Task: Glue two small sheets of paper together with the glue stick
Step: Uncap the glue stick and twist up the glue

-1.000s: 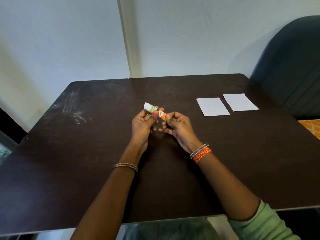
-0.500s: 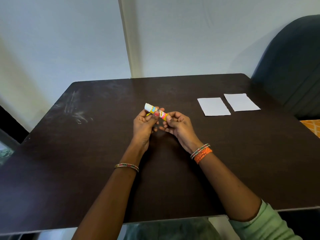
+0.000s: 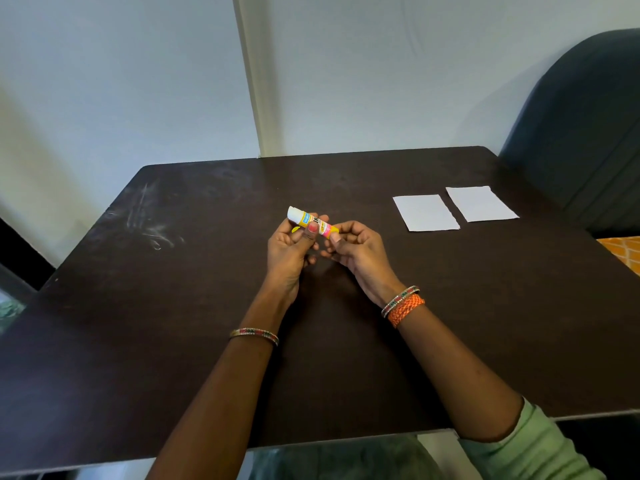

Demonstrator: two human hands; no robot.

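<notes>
Above the middle of the table [image 3: 173, 306], the left hand [image 3: 289, 251] is gripping the glue stick [image 3: 311, 223] by its barrel while the right hand [image 3: 360, 251] is pinching its base, probably to wind glue out, with both paper sheets [image 3: 427, 213] lying well apart at far right

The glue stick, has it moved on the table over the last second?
No. The glue stick sits in both hands, equally left of the nearer paper sheet.

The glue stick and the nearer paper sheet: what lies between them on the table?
Only bare dark table between glue stick and sheet, head view.
</notes>
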